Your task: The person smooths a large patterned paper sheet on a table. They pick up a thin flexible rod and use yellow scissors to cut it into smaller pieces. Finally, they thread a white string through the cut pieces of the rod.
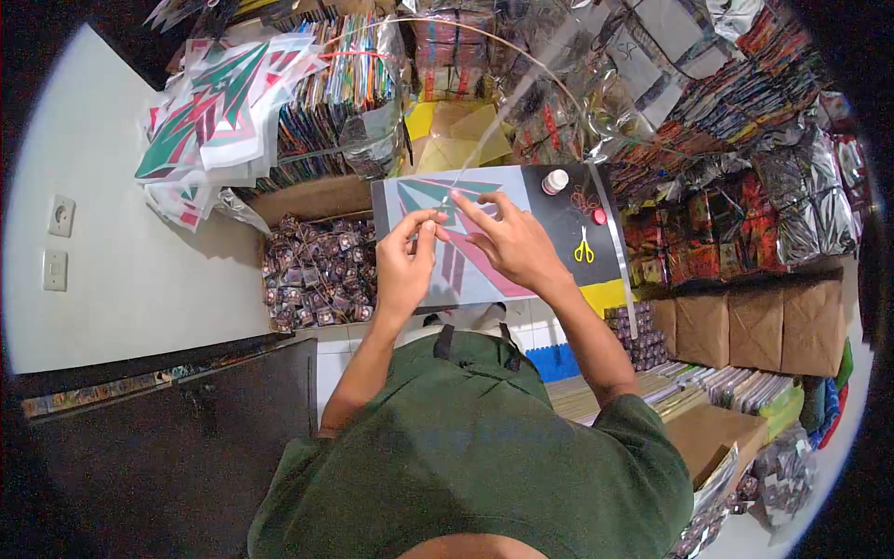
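A large paper sheet [507, 289] patterned in green, white and maroon lies on a black-topped board [559, 224] in front of me. Over the sheet, my left hand [405, 264] is closed, thumb and index fingertip pinched together; what they hold is too small to make out. Close beside it, my right hand [512, 244] has its fingers stretched and apart, the index tip near a small pale spot over the pattern. A thin translucent strip [491, 130] runs up and away from those fingertips. To the right lie a white bottle [555, 182], yellow scissors [584, 247] and a red spool [599, 216] with loose thread.
Similar patterned sheets [219, 112] hang over stacked printed paper [340, 84] at the far left. A box of small wrapped packets [317, 270] stands left of the board. Plastic-wrapped bundles [792, 205] and brown paper packages [756, 328] crowd the right. A thin curved rod [503, 42] arches beyond the board.
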A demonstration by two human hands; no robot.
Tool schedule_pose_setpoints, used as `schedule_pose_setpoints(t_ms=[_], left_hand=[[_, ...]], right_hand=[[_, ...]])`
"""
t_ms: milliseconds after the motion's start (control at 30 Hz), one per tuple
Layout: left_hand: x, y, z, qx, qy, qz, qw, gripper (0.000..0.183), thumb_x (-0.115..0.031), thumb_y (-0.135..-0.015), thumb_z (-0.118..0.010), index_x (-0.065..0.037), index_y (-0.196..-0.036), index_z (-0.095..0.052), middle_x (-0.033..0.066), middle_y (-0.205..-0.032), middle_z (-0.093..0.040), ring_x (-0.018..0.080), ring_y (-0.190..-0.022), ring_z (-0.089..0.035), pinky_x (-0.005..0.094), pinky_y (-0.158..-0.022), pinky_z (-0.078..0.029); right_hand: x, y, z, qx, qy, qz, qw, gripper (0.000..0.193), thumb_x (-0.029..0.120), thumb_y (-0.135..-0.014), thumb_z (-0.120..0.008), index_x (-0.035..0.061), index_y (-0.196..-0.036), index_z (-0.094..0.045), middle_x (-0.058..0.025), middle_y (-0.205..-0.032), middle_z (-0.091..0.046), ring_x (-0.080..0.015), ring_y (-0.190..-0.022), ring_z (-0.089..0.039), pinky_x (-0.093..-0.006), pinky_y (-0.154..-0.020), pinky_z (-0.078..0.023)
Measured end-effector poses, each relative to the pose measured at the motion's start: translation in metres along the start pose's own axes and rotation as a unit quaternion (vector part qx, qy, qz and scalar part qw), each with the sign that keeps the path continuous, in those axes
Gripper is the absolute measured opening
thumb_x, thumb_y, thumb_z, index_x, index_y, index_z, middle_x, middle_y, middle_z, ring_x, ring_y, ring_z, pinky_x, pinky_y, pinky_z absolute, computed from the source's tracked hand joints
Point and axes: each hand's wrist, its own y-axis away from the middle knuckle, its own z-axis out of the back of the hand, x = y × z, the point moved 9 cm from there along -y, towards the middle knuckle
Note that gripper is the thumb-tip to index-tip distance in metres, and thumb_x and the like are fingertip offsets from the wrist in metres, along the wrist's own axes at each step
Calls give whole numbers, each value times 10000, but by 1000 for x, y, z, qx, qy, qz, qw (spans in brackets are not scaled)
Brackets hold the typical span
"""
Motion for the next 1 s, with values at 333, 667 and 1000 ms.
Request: schedule_pose_setpoints(t_ms=[333,667,1000], left_hand=[[-2,-4,-3,-28,19,7,999,212,-122,-1086,-557,16,-1165,-698,19,-896,-735,-6,-564,-445,200,-494,-369],[-2,-1,-5,-38,36,1,999,223,-118,-1078,-590,26,-1201,-708,17,-905,-739,-7,-592,-456,205,-511,-369],[-7,4,-7,-51,71,-8,996,223,-116,-1085,-590,36,-1221,-683,-8,-855,-678,-13,-560,-404,205,-477,-304]], right_hand=[[20,12,-19,-105,-520,-85,844,448,198,-1090,-571,109,-1529,-557,-83,-1339,-600,-163,-1117,-614,-324,-906,-547],[26,12,-24,-141,-537,-124,822,384,186,-1099,-552,98,-1466,-626,-87,-1334,-615,-165,-1202,-609,-288,-942,-519],[35,12,-9,-221,-444,-87,864,356,82,-1044,-613,33,-1392,-669,-173,-1319,-703,-258,-1176,-680,-356,-1001,-520]])
